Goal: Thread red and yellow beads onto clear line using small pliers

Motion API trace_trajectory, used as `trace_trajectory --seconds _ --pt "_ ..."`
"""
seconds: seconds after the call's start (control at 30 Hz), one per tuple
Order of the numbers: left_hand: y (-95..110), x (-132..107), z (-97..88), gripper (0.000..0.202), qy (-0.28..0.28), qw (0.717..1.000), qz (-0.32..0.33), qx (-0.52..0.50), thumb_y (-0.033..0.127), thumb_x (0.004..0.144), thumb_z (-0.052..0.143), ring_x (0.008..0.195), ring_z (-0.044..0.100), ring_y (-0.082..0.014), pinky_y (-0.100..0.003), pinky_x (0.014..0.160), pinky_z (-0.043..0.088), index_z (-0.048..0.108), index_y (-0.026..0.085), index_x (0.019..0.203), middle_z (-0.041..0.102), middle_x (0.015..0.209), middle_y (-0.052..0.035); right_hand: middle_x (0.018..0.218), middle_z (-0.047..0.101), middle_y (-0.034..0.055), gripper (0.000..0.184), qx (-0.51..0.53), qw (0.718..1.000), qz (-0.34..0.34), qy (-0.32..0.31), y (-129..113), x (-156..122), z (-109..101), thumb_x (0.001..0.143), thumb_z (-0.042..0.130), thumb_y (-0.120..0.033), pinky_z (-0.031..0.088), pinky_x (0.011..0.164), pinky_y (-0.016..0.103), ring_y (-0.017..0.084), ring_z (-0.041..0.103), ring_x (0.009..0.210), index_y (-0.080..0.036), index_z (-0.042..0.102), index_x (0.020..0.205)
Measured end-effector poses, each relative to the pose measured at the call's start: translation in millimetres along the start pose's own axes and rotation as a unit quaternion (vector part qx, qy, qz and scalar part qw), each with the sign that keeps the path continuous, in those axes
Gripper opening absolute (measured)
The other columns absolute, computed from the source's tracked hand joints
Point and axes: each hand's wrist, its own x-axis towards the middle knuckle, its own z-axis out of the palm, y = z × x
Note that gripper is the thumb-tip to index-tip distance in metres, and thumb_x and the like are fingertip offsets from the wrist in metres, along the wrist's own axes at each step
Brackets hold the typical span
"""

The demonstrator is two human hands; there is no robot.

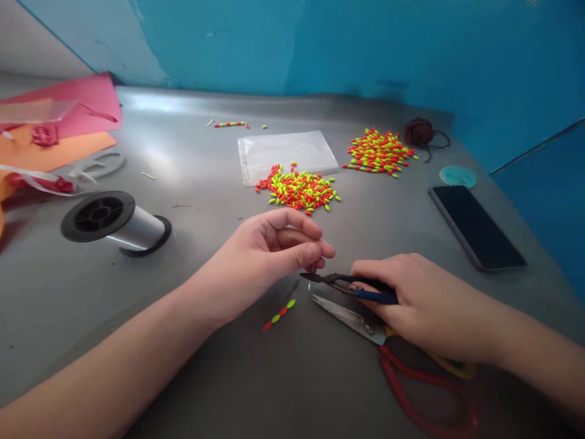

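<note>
Head view shows a grey steel worktop against blue walls. At upper centre lie a loose heap of oval red and yellow-green plastic beads and, to its right, a second heap of the same beads. A silver spool of clear line sits at mid left. Near the bottom centre, a short strand of red and yellow-green beads lies just beside the left hand. Those loose beads could scatter if a forearm swept them, and the bare steel blades of the red-handled scissors could nick a hand reaching low. The left hand hovers palm-down, its fingers curled and thumb meeting fingertips; whether it pinches anything is unclear. The right hand closes around blue-handled pliers, their dark tips pointing left.
</note>
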Motion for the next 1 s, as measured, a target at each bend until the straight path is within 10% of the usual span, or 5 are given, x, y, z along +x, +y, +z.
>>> trace_trajectory --seconds 1.0 --pt "2.0 -0.2 -5.1 0.032 0.008 0.997 -0.069 -0.028 0.018 0.085 0.086 0.079 0.066 -0.0107 -0.023 0.079 0.053 0.062 0.016 0.105 0.071 0.087 -0.0007 0.065 0.063 -0.0064 0.028 0.0 1.0 0.001 0.01 0.7 0.2 0.2 0.098 0.055 -0.032 0.028 0.054 0.033 0.016 0.048 0.06 -0.026 0.052 0.071"
